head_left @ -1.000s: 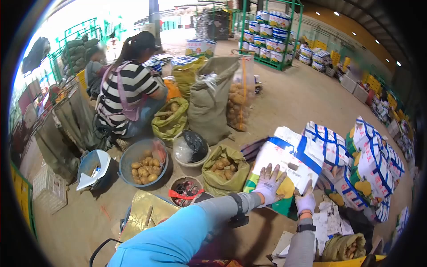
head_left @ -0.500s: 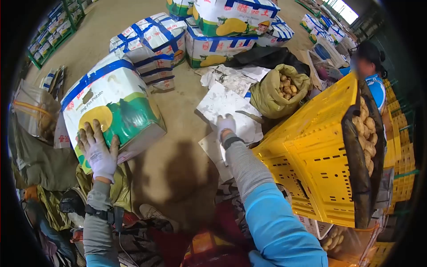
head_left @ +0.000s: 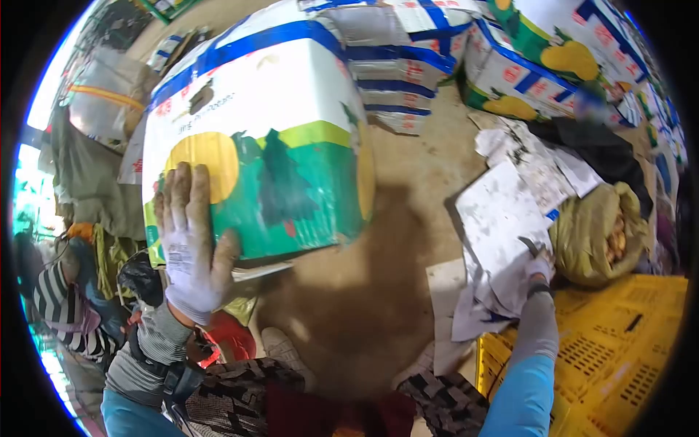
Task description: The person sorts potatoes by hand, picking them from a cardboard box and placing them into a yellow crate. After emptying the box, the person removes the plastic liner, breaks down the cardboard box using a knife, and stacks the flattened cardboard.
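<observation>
My left hand (head_left: 188, 251), in a white glove with soiled fingers, lies flat and spread against the lower front of a white, green and yellow potato carton (head_left: 291, 175). Blue tape bands the carton's top, and it looks tilted. At the right, my gloved right hand (head_left: 539, 266) reaches down onto loose white cardboard sheets (head_left: 499, 218). Its fingers are curled by a thin, dark, curved item (head_left: 529, 246), too small to name. An olive sack (head_left: 593, 233) of potatoes stands just beyond that hand.
A yellow plastic crate (head_left: 604, 349) fills the lower right. More taped potato cartons (head_left: 524, 76) stand at the back. Behind the sack lies black sheeting (head_left: 601, 149). On the left are a clear bag (head_left: 109, 95), grey-green cloth (head_left: 95, 167) and a striped garment (head_left: 62, 295).
The view has swung right-to-left and closer, so the carton looks larger. My left hand stays on the carton. My right hand has moved across the sheets toward the sack, its fingers now curled.
</observation>
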`<act>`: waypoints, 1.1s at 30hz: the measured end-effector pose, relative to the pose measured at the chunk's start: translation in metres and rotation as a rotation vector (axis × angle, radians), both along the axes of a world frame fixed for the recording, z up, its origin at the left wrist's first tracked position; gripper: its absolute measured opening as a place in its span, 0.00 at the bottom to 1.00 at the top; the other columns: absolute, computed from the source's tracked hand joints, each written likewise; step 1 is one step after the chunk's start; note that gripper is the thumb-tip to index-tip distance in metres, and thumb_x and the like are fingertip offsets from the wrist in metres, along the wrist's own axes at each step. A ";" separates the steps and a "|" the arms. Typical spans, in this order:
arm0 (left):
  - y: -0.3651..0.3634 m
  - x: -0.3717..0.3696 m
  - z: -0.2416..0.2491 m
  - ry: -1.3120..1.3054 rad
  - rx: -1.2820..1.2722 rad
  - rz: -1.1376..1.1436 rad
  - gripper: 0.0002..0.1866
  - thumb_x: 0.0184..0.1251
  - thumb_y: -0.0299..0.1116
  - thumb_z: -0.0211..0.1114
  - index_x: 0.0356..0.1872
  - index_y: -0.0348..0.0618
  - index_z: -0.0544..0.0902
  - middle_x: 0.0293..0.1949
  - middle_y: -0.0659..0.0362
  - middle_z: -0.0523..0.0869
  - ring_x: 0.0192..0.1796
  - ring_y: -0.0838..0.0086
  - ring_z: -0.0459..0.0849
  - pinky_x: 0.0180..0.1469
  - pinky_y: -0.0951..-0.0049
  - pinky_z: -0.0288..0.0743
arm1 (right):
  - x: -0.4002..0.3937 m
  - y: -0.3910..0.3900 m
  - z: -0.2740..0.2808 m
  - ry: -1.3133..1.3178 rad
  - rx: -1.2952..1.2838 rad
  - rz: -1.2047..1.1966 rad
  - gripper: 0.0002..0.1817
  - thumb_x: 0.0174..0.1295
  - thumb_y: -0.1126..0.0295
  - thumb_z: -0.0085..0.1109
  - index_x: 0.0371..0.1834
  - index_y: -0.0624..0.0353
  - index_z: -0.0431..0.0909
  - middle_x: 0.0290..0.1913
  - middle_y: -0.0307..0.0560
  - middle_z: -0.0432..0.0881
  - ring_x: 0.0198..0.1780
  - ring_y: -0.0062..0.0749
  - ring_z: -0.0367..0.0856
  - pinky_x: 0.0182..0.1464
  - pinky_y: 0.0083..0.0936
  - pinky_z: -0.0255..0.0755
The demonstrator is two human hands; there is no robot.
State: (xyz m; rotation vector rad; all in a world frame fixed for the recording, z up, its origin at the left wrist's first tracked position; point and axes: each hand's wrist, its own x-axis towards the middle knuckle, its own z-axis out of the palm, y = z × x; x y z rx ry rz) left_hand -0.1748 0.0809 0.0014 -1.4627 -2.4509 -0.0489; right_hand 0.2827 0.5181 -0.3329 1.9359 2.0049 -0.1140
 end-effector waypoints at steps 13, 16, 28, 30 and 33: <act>-0.002 -0.010 -0.003 -0.029 0.075 0.100 0.39 0.62 0.42 0.59 0.74 0.37 0.62 0.71 0.35 0.63 0.74 0.41 0.58 0.76 0.43 0.43 | -0.027 -0.040 0.043 0.197 0.186 0.081 0.18 0.67 0.62 0.52 0.58 0.55 0.74 0.51 0.61 0.82 0.55 0.54 0.80 0.54 0.46 0.73; -0.007 -0.012 -0.007 -0.031 0.158 0.105 0.38 0.62 0.45 0.60 0.73 0.40 0.63 0.70 0.37 0.65 0.73 0.42 0.60 0.75 0.43 0.46 | -0.076 -0.040 0.090 1.047 0.292 -0.284 0.19 0.68 0.71 0.43 0.58 0.70 0.71 0.51 0.61 0.82 0.51 0.45 0.81 0.55 0.32 0.73; -0.066 0.023 0.006 -0.234 0.509 -0.047 0.32 0.54 0.47 0.71 0.58 0.41 0.76 0.60 0.46 0.76 0.65 0.50 0.71 0.67 0.53 0.65 | -0.179 -0.241 0.383 1.505 -0.724 0.412 0.16 0.73 0.70 0.52 0.63 0.51 0.68 0.35 0.37 0.75 0.34 0.22 0.77 0.36 0.23 0.75; -0.093 0.056 -0.001 -0.256 0.511 0.052 0.31 0.53 0.46 0.72 0.57 0.41 0.77 0.59 0.47 0.77 0.64 0.52 0.73 0.64 0.54 0.67 | -0.179 -0.281 0.405 1.375 -0.779 0.472 0.15 0.73 0.70 0.52 0.62 0.49 0.71 0.34 0.34 0.74 0.31 0.17 0.74 0.33 0.19 0.73; -0.113 0.081 -0.002 -0.393 0.440 0.244 0.34 0.53 0.46 0.73 0.61 0.42 0.75 0.61 0.48 0.76 0.64 0.54 0.73 0.62 0.56 0.70 | -0.186 -0.322 0.406 1.124 -0.633 0.689 0.13 0.72 0.67 0.53 0.58 0.50 0.75 0.32 0.38 0.78 0.30 0.22 0.76 0.35 0.24 0.73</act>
